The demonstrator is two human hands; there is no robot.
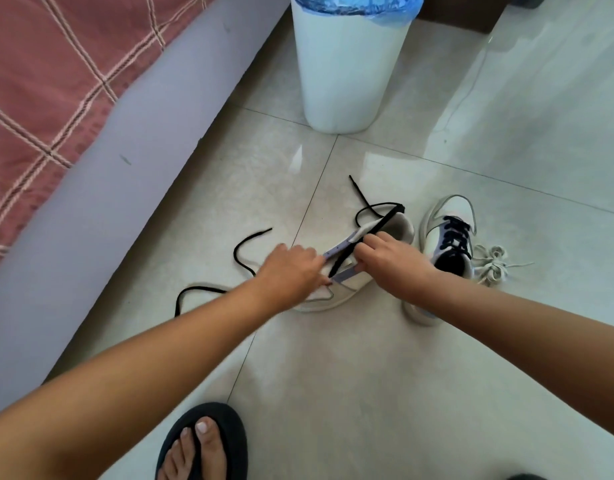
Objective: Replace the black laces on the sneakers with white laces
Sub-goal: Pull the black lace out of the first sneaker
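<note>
Fingers of both hands work the near sneaker (336, 296) on the floor: left hand (291, 268) grips its eyelet flap, right hand (388, 261) pinches the black lace (364, 237). Beyond, the second sneaker (450, 237) stays black-laced, white laces (494, 263) bundled just beside it.

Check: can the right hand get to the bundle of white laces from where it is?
Probably yes. The white laces lie loose on the floor tile beside the second sneaker, uncovered; that sneaker stands between them and the right hand, which would first have to release the black lace.
</note>
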